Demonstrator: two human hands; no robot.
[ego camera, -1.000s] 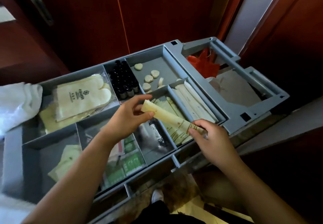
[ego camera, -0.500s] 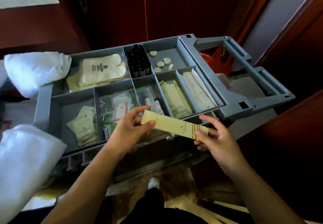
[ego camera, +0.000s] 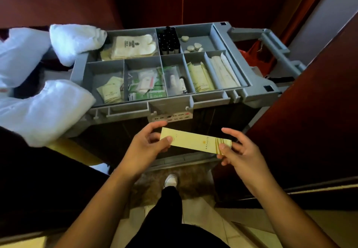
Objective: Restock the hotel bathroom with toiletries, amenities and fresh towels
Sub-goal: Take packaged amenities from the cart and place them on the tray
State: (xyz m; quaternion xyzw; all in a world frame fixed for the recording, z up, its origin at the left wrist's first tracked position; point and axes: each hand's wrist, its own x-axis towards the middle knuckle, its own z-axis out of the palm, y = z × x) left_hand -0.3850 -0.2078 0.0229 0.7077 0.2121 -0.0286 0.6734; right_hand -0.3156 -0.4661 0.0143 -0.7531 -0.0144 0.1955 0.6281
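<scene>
Both hands hold a long flat pale-yellow paper sachet [ego camera: 195, 142] by its ends, nearly level, in the air in front of the grey plastic compartment tray [ego camera: 209, 100] and clear of its front edge. The left hand [ego camera: 149, 147] pinches the sachet's left end, thumb on top and fingers [ego camera: 155, 127] curled behind it. The right hand [ego camera: 240, 151] pinches the striped right end with the thumb on the face, its other fingers loosely spread behind. In the tray, a stack of matching yellow sachets [ego camera: 200, 77] lies in a front compartment, just beside long white wrapped packets [ego camera: 224, 71]. Small dark bottles [ego camera: 168, 41] stand in a back compartment, between pale wrapped slippers [ego camera: 133, 47] and a few round cream soaps [ego camera: 193, 47]. Rolled white towels [ego camera: 75, 42] lie at the tray's left end.
</scene>
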